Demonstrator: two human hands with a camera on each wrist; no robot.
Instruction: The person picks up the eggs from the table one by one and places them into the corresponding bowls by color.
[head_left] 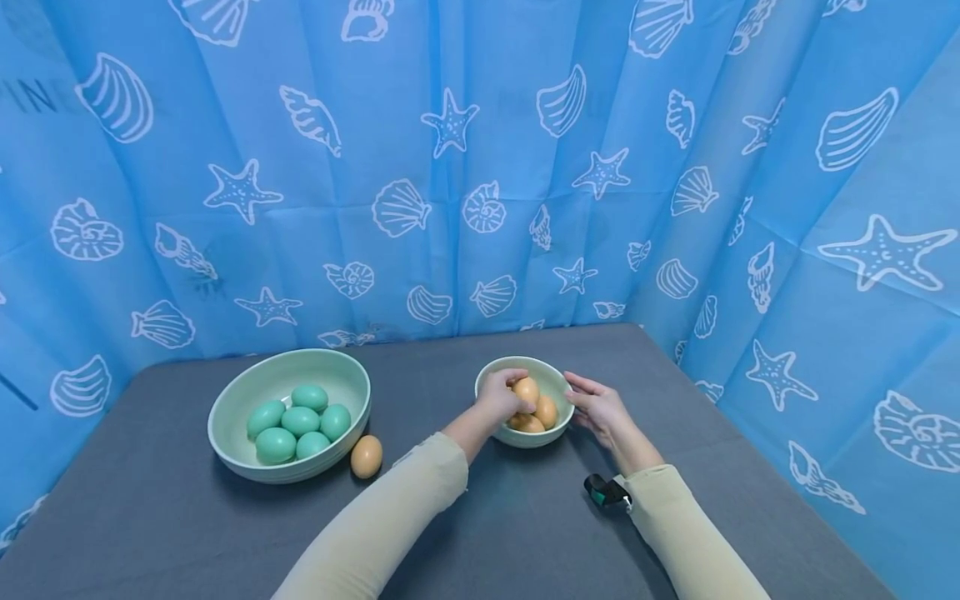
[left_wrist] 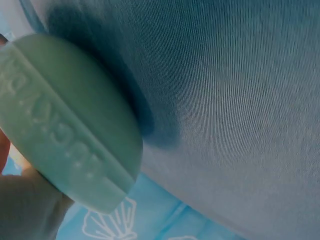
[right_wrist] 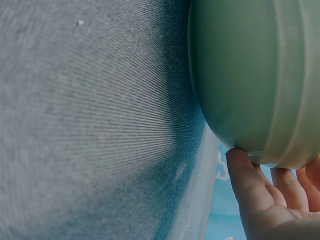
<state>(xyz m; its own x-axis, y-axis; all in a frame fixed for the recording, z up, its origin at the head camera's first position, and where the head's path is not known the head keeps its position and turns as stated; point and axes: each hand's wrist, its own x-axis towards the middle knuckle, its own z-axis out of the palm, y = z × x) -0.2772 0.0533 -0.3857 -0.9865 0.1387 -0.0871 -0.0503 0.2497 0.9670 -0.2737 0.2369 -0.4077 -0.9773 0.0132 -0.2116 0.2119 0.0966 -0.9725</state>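
Note:
In the head view a small pale green bowl (head_left: pixel 525 443) holds several brown eggs (head_left: pixel 547 412). My left hand (head_left: pixel 498 400) reaches over its left rim and pinches one brown egg (head_left: pixel 527 389) between thumb and fingers, inside the bowl. At the right side, my right hand (head_left: pixel 606 417) touches the bowl by its rim with extended fingers. The right wrist view shows fingertips (right_wrist: pixel 239 159) against the outer wall of the bowl (right_wrist: pixel 240 75). In the left wrist view the bowl's side (left_wrist: pixel 75 115) hides most of the left hand (left_wrist: pixel 30 200).
A larger pale green bowl (head_left: pixel 225 442) with several turquoise eggs (head_left: pixel 301 421) stands at the left. One brown egg (head_left: pixel 367 457) lies beside it on the grey tablecloth (head_left: pixel 517 525). A black strap device (head_left: pixel 606 491) is near the right wrist. A blue shell-print curtain (head_left: pixel 450 167) hangs behind.

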